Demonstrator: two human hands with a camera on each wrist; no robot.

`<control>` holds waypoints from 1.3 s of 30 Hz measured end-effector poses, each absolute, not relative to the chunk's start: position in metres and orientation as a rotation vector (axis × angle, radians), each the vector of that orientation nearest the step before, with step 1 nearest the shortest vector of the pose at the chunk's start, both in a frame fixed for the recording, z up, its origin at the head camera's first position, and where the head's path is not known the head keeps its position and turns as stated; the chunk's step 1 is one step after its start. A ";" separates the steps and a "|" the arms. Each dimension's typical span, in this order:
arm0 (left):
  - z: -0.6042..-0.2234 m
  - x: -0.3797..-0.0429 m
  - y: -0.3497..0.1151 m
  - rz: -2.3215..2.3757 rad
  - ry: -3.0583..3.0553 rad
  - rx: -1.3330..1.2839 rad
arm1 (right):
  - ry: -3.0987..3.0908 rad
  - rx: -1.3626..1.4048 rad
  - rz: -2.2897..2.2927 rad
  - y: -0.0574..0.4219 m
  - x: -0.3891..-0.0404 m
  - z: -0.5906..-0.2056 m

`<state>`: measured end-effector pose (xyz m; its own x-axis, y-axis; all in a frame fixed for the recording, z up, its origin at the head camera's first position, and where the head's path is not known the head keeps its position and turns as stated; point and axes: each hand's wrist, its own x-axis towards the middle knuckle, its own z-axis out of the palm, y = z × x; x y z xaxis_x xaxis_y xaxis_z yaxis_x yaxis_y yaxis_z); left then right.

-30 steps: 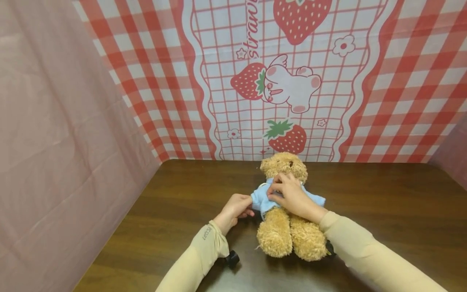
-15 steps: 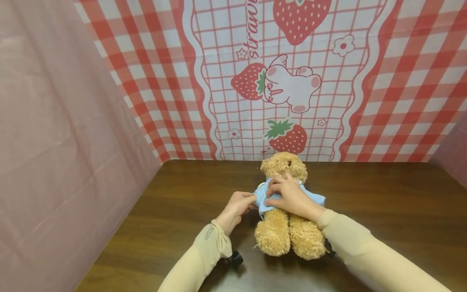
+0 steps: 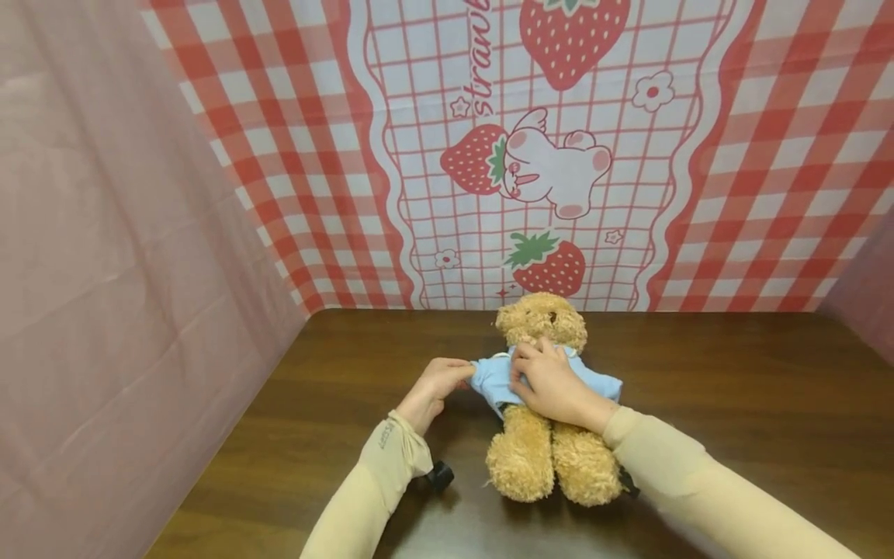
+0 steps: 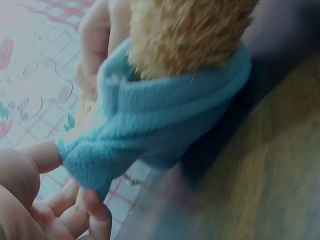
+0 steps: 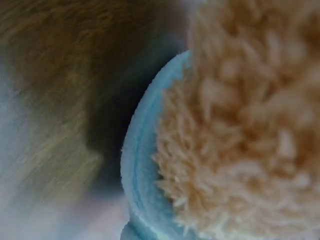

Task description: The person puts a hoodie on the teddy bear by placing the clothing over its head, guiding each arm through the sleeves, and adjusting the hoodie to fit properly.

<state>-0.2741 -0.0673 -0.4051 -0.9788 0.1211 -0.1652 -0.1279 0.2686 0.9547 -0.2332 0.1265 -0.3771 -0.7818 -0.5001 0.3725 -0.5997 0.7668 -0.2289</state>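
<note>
A tan teddy bear [image 3: 520, 458] lies on its back, dressed in a light blue shirt [image 3: 497, 382]. My left hand [image 3: 441, 380] pinches the end of the shirt's sleeve [image 4: 97, 162] and holds it out to the side. In the left wrist view, its thumb and fingers [image 4: 99, 215] are at the cuff. My right hand [image 3: 552, 382] lies over the bear's chest, its bent fingers gripping the shirt front and hiding much of it. In the right wrist view, the blue hem [image 5: 137, 165] curves around the bear's fur [image 5: 245, 125], and the hand itself is hidden.
The brown wooden table [image 3: 335, 435] reaches back to a red checked strawberry cloth [image 3: 559, 178]. On the left hangs a pale pink curtain [image 3: 126, 272]. A black wrist camera [image 3: 440, 476] sits under the left sleeve.
My left hand first moved in toward the bear, then back out to the left, drawing the shirt sleeve outward. My right hand stays on the chest, its fingers shifted slightly.
</note>
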 end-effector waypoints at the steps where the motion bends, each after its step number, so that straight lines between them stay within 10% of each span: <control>1: -0.406 -0.276 -0.069 1.785 2.323 0.009 | -2.675 0.862 0.504 0.127 -0.233 -0.377; 14: -0.416 -0.284 -0.070 1.865 2.367 0.129 | -2.588 0.979 0.871 0.143 -0.235 -0.380; 26: -0.408 -0.261 -0.055 1.333 3.115 1.110 | -2.636 0.783 1.195 0.153 -0.244 -0.376; 39: -0.396 -0.256 -0.037 1.024 3.470 1.257 | -2.689 0.742 1.253 0.149 -0.243 -0.369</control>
<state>-0.2557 -0.0375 -0.3957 -0.5811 0.3570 0.7313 0.6968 0.6826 0.2205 -0.2430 0.1491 -0.3691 -0.8790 -0.3917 0.2720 -0.4602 0.5473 -0.6991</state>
